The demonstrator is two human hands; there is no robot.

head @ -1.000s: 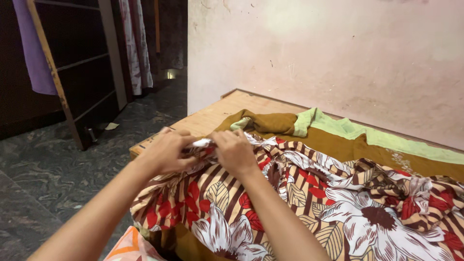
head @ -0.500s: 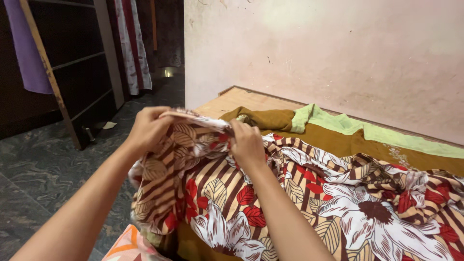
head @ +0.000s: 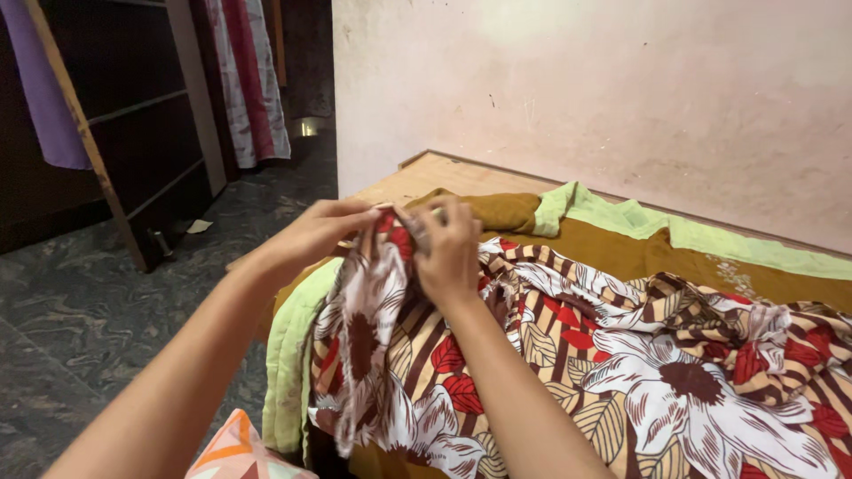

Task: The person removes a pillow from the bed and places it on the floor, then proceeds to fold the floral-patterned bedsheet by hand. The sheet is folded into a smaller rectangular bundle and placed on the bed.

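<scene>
— What are the hands doing?

— Both are gripping the sheet (head: 568,355), the floral one in red, brown and cream. The left hand (head: 321,232) is pinching a corner of it from the left, fingers pressed together on the cloth. The right hand (head: 448,250) is clamping the same bunched edge just beside it, fingers curled over the fold. The two hands are almost touching.

— And where is the sheet lying?

— Most of it is sprawling crumpled across the bed (head: 417,177), spreading toward the right. The gripped part is hanging up off the bed's near left corner, draping down from the hands with a white flower facing outward.

— What is under it?

— A brown blanket (head: 621,253) is lying beneath, with a light green lining (head: 639,222) showing along the wall side. A green strip (head: 286,372) is also hanging over the bed's left edge; it is probably that same lining, though the fold is hiding the join.

— Anything else nearby?

— An orange patterned cushion (head: 240,457) is peeking in at the bottom. A pink wall (head: 621,89) is standing behind the bed, a dark shelf (head: 133,115) is sitting to the left, and a curtain (head: 253,80) is hanging beyond it.
</scene>
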